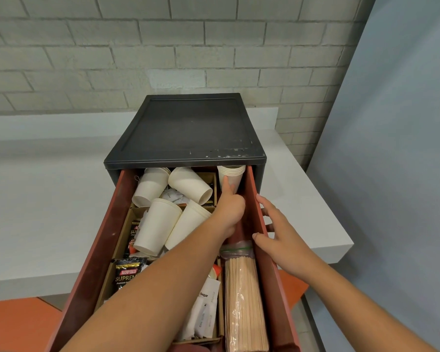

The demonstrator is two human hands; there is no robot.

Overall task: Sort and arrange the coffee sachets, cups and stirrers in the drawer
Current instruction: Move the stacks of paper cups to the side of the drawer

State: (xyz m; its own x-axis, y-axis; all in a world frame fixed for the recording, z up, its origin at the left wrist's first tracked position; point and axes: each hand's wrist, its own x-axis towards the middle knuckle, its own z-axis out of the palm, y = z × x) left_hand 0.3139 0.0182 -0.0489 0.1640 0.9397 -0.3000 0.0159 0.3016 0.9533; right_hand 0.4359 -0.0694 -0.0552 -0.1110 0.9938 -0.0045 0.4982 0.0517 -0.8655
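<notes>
One digit of the left hand [230, 209] lies up the wall of the nested stack of paper cups [235, 174], with the others folded beneath; whether they close on it cannot be told. The stack stands upright in the far right corner of the drawer [251, 189]. The right hand [277, 232] rests on the drawer's right edge, fingers spread outside, thumb inside. Loose paper cups [188, 184] lie tumbled across the far half, and bagged wooden stirrers [241, 295] lie along the right edge, nearer. Assessment: the cups are light, thin-walled and easily crushed, so the stack should be held round its mid-wall with mild pressure, not by the rim.
</notes>
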